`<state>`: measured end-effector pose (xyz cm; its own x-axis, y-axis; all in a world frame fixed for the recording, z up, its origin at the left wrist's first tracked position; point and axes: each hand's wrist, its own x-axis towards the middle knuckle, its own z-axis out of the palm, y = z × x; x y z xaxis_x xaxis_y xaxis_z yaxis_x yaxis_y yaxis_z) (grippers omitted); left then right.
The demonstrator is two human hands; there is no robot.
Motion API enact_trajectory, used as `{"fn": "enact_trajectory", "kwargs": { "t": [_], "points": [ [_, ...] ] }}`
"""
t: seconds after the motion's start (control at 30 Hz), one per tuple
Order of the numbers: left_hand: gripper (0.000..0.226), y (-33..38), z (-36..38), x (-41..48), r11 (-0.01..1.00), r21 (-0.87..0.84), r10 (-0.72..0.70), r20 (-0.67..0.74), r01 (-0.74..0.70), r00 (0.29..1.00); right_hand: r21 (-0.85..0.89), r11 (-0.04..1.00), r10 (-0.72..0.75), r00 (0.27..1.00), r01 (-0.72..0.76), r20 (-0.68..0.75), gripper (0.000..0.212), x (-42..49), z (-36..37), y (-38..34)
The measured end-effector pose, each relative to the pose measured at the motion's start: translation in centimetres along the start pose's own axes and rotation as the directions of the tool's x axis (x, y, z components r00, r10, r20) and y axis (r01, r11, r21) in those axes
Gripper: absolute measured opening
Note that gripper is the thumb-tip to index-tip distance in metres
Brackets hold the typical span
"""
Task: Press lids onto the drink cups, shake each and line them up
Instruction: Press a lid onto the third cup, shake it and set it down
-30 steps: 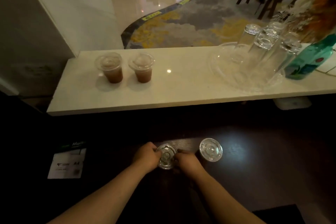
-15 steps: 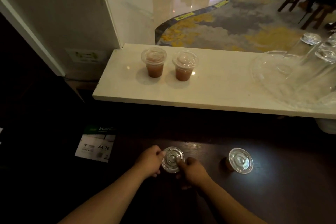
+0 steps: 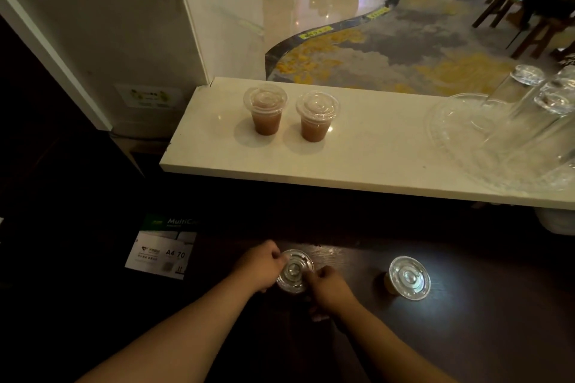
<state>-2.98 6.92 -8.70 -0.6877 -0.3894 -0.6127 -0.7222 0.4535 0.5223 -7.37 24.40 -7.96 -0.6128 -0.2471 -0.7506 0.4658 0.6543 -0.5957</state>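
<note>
Both hands, left hand (image 3: 259,266) & right hand (image 3: 328,288), gripped the lid (image 3: 295,270) on the cup at the dark table's (image 3: 482,336) near-mid edge; uneven push prob. would've tipped it, spilling drink.

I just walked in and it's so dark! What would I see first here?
Two lidded cups of brown drink stand side by side on the pale shelf. Lower down, on the dark counter, the left hand and right hand press a clear lid.

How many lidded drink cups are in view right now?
4: two side by side on the white counter, left cup and right cup; one between both hands; one on the dark table, right.
</note>
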Motion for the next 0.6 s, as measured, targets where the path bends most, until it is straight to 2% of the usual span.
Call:
{"fn": "enact_trajectory", "kwargs": {
  "t": [0.07, 0.17, 0.33, 0.43, 0.5, 0.6],
  "points": [
    [0.026, -0.6, 0.5, -0.2, 1.000, -0.022, 0.019, 0.022, -0.018, 1.000, 0.017, 1.000, 0.000, 0.999, -0.001, 0.043, 0.040, -0.1, 0.1, 0.3],
    [0.025, -1.9, 1.5, -1.0, 0.985, -0.164, -0.031, 0.111, 0.049, 0.993, 0.004, 0.999, -0.042, 0.999, 0.042, -0.005, 0.039, 1.0, -0.3, -0.5],
    [0.024, -1.9, 1.2, -1.2, 0.983, -0.151, -0.073, 0.187, 0.103, 0.980, -0.048, 0.994, -0.105, 0.993, 0.102, -0.061, 0.052, 1.7, -0.2, -1.3],
    [0.027, -0.9, -0.2, -0.7, 0.990, -0.089, -0.105, 0.072, 0.111, 0.992, -0.039, 0.998, -0.058, 0.997, 0.056, -0.059, 0.055, 1.1, -0.2, -0.6],
    [0.032, -0.3, -0.6, -0.5, 0.996, -0.032, -0.080, -0.016, 0.080, 0.997, -0.024, 1.000, -0.019, 1.000, 0.019, -0.020, 0.050, 0.6, 0.0, 0.1],
    [0.029, -0.5, 0.2, -0.3, 1.000, 0.018, -0.013, -0.004, 0.013, 1.000, -0.023, 0.999, -0.029, 0.999, 0.030, 0.044, 0.040, 0.1, 0.3, 0.8]
  ]
}}
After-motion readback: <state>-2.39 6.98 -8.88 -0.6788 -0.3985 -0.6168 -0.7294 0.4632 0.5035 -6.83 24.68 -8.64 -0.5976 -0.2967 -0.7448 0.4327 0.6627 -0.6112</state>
